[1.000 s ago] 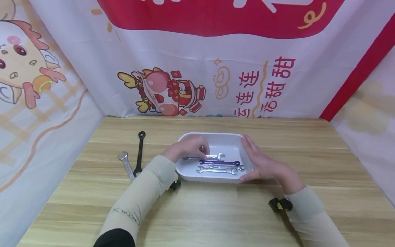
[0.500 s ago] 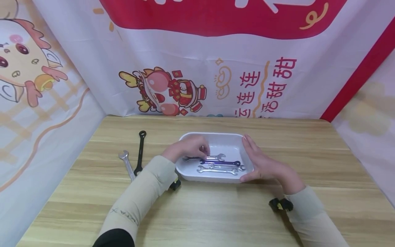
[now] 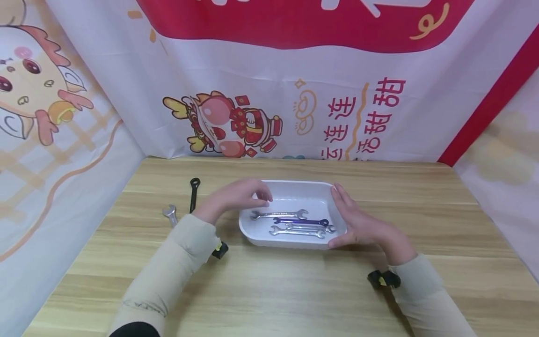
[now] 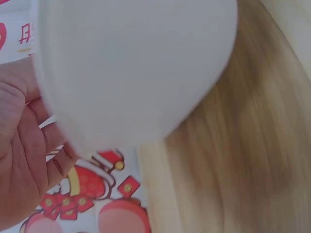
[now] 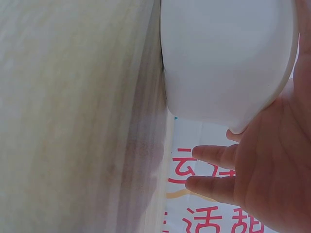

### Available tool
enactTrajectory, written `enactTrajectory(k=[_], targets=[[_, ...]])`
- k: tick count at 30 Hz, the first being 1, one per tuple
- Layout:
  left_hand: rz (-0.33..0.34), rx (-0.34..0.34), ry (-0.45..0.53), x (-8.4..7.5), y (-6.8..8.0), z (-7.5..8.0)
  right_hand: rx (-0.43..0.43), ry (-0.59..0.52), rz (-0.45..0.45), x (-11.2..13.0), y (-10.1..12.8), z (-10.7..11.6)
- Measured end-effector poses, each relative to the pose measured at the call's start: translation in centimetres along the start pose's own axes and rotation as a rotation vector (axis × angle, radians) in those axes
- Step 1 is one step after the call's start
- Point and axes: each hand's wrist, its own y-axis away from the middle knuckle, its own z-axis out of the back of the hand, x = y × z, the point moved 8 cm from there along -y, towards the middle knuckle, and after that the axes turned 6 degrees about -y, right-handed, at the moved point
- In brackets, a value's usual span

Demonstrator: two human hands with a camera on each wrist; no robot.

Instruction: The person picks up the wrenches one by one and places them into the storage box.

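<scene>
A white tray (image 3: 286, 243) stands on the table with several wrenches inside. Along its far side lies a silver wrench (image 3: 280, 215). Nearer are a purple wrench (image 3: 301, 221) and two more silver wrenches (image 3: 296, 232), partly overlapping. My left hand (image 3: 240, 194) hovers over the tray's left end, fingers loosely bent and nothing in them. In the left wrist view that hand (image 4: 29, 160) shows behind the tray's blurred wall (image 4: 136, 73). Against the tray's right end rests my right hand (image 3: 360, 222), thumb at the near corner, straight fingers at the far one.
Left of the tray, a black wrench (image 3: 194, 194) and a silver wrench (image 3: 170, 214) lie on the wooden table (image 3: 294, 290); my left sleeve (image 3: 181, 262) hides their near ends. A printed cloth (image 3: 261, 65) hangs behind the table.
My left hand has let go of the far silver wrench and drawn up and left toward the tray's rim. That wrench stays in the tray. The right hand has kept its place.
</scene>
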Motion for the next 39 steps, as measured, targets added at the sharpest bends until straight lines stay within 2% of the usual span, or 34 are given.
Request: enactTrajectory(k=[8,14,18,22,26,32,35,39], targets=[[0.043,-0.048,-0.025,0.3,3.9,2.2,-0.011,0.007,0.008,0.1,0.1,0.1],[0.058,-0.112,-0.055,1.3,6.8,3.8,-0.004,-0.009,-0.011,0.1,0.2,0.1],[0.054,-0.166,-0.101,2.8,8.6,4.5,-0.005,-0.015,-0.023,0.1,0.1,0.2],[0.096,-0.225,-0.128,5.2,10.7,5.4,-0.001,-0.005,-0.032,0.0,0.1,0.1],[0.142,-0.262,-0.129,7.5,12.9,6.2,0.004,-0.001,-0.042,0.1,0.0,0.1],[0.174,-0.307,-0.109,9.8,15.6,6.7,0.002,-0.008,-0.037,0.1,-0.1,0.1],[0.197,-0.298,-0.101,10.8,16.4,6.4,0.0,-0.015,-0.032,0.1,-0.1,0.1],[0.222,-0.239,-0.075,11.9,16.8,5.4,-0.002,-0.014,-0.032,0.0,0.0,0.1]])
